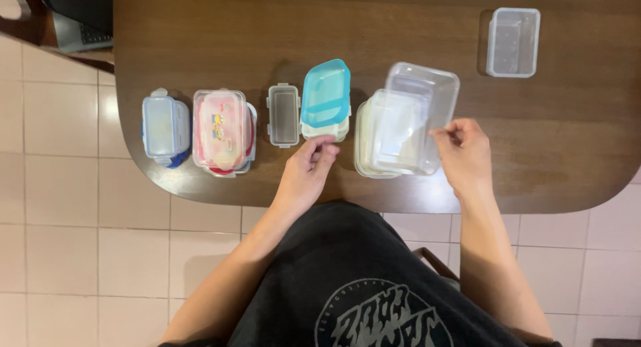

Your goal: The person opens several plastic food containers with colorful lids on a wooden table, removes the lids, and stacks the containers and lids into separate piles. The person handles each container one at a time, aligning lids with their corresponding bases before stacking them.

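A row of plastic food containers lies along the near edge of a dark wooden table (547,140). My left hand (308,170) has its fingers curled just below a container with a teal lid (326,93) and touches its near end. My right hand (464,153) pinches the right edge of a clear container (417,110) that leans tilted over a stack of whitish tubs (366,143). Further left lie a small clear lid with clips (284,115), a pink-lidded container (222,130) and a blue one (163,128).
One more clear rectangular container (513,42) stands alone at the far right of the table. A laptop (77,27) shows at the top left. Pale tiled floor (67,220) lies left and below. A chair edge (437,260) sits by my right forearm.
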